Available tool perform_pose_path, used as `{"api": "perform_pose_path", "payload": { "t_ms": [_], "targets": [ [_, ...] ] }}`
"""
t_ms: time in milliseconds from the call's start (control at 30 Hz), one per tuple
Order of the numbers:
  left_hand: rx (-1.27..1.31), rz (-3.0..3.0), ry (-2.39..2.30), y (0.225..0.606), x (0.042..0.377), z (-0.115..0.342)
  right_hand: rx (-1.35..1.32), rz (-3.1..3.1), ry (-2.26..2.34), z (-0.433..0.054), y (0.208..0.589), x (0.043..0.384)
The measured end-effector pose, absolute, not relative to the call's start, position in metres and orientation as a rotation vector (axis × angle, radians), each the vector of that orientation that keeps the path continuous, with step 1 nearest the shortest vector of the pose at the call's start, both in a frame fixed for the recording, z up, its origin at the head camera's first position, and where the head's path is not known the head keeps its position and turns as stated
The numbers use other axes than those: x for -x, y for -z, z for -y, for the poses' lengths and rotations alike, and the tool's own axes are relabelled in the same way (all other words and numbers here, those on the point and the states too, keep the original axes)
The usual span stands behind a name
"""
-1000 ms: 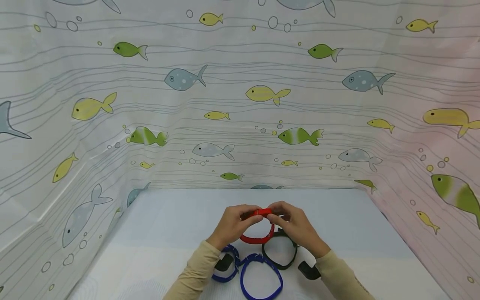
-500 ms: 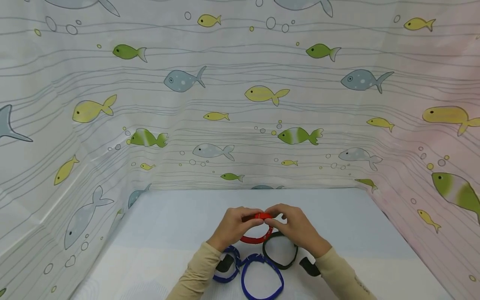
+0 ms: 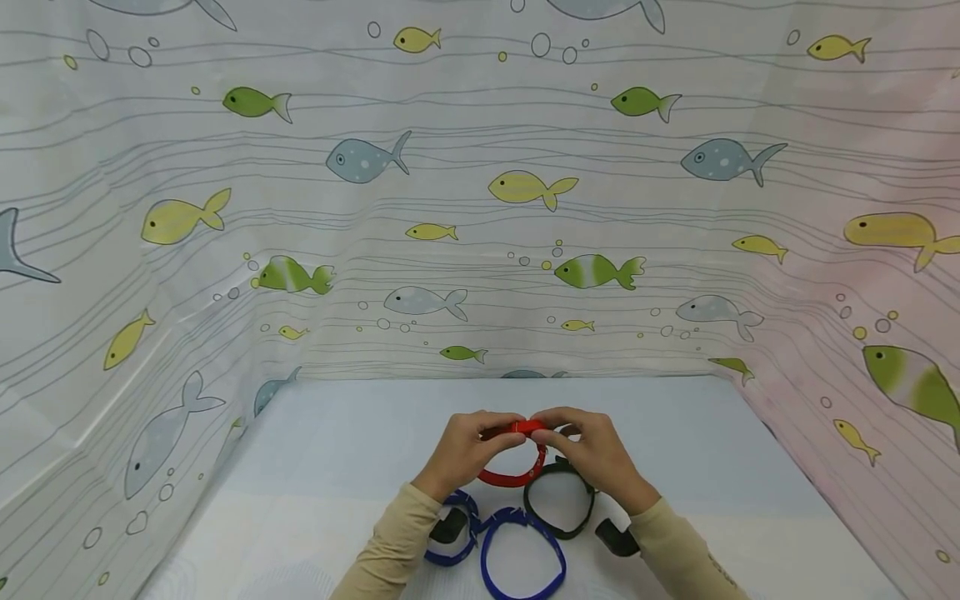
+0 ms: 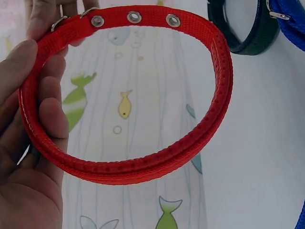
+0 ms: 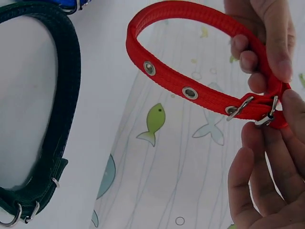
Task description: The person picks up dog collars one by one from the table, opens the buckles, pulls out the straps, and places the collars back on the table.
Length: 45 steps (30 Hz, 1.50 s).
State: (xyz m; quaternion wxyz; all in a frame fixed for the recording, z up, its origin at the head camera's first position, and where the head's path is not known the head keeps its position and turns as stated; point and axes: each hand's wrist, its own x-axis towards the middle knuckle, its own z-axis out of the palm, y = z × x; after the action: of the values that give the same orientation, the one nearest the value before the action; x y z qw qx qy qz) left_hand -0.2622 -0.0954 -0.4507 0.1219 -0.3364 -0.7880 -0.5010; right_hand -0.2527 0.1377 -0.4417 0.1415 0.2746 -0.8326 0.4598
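Note:
Both hands hold a red collar (image 3: pixel 510 481) up over the table, buckle end at the top. My left hand (image 3: pixel 467 443) grips one side of the band, thumb in front and fingers curled behind it. At the buckle (image 5: pixel 267 118), my right hand (image 3: pixel 596 450) pinches the strap between thumb and fingers. The right wrist view shows the strap through the metal loops, with metal eyelets along the band. Below the hands lie a dark green collar (image 5: pixel 69 86) and a blue collar (image 3: pixel 485 562), both closed into rings.
Another blue collar (image 3: pixel 450 560) lies by the left wrist, partly behind a black box (image 3: pixel 450 527) at that wrist. A similar black box (image 3: pixel 618 539) sits by the right sleeve. A fish-print curtain (image 3: pixel 480 267) surrounds the white table (image 3: pixel 360 450).
Half a second ago the fingertips of both hands met at the buckle. The right fingers and thumb have since shifted slightly right along the strap. The other collars have stayed in place.

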Motion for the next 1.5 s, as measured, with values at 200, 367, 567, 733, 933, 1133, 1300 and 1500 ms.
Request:
{"api": "perform_pose_path", "payload": {
  "t_ms": [200,367,567,733,933,1133,1300,1500],
  "targets": [
    [0.937,2.312,1.502,0.451,0.260,0.094,-0.751,2.369,-1.414,-0.138,0.445,0.252],
    [0.887,2.325,1.569,0.450,0.259,0.096,-0.674,2.311,-1.593,-0.138,0.447,0.252],
    [0.883,2.332,1.584,0.452,0.260,0.098,-0.639,2.352,-1.510,-0.140,0.446,0.250],
    [0.868,2.415,1.493,0.451,0.259,0.097,-0.636,2.364,-1.445,-0.140,0.441,0.246],
    [0.919,2.535,1.258,0.447,0.256,0.089,-0.703,2.336,-1.415,-0.133,0.443,0.246],
    [0.951,2.549,1.010,0.447,0.254,0.079,-0.676,2.335,-1.364,-0.128,0.445,0.245],
    [0.923,2.522,0.973,0.450,0.256,0.077,-0.654,2.340,-1.373,-0.128,0.445,0.245],
    [0.915,2.453,1.100,0.451,0.257,0.081,-0.578,2.355,-1.493,-0.129,0.446,0.245]
  ]
}}
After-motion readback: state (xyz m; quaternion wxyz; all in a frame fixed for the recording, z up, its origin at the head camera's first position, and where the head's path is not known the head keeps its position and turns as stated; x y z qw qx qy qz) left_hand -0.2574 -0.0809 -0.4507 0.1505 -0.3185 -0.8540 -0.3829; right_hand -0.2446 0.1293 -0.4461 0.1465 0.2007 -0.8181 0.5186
